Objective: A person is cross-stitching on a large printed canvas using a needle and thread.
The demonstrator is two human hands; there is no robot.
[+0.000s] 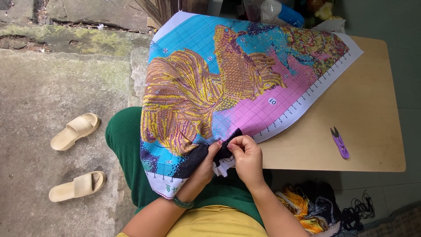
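- Large cross-stitch canvas (228, 83) with printed grid, turquoise and pink ground and a gold-and-purple fish design: spread across centre of frame, upper part lying on the pale wooden desk (368, 131), lower part draped over a lap in green trousers (125, 145).
- Left hand (206, 164): lower centre, fingers tucked under and against the canvas edge, closed on the fabric at the black stitched patch (197, 156); green bangle (183, 203) on the wrist.
- Right hand (246, 156): just beside the left, touching it, fingertips pinched together on the same dark edge of the canvas. Needle or thread between the fingertips too small to tell.
- Progress, as a judgement: most of the visible design appears filled with colour; white gridded border bare along the right and lower edges; work concentrated at the black area on the lower edge, which looks partly filled. Stitched areas cannot be told with certainty from printed pattern.
- Small purple thread snips (340, 142): on the desk, right of frame, well apart from both hands, untouched.
- Tangle of yellow, orange, black and grey embroidery threads (315, 208): lower right, on the floor below the desk.
- Pair of beige slide sandals (75, 131): left of frame, on the concrete floor (39, 87).
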